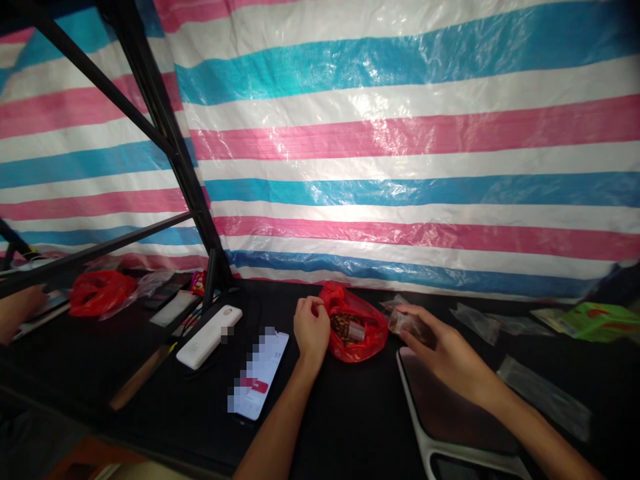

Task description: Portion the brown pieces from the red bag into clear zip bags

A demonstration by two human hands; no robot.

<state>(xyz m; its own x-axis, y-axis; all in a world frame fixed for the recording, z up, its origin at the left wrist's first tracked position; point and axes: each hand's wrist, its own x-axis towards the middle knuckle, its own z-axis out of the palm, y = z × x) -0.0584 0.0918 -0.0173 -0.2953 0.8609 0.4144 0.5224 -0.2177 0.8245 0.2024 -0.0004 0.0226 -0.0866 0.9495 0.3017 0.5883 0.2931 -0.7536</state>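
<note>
Bag (373,343), red, open on the desk (350,420), left edge pinched in the left hand (312,327), apparently to keep the brown pieces (341,326) inside within reach; clear packet (395,322) pinched in the right hand (443,347) just beside the bag, beyond the scale (450,410), probably held close to limit spilling.

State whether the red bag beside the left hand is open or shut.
Open: the red bag gapes at its top, showing brown contents and a see-through item inside.
</note>
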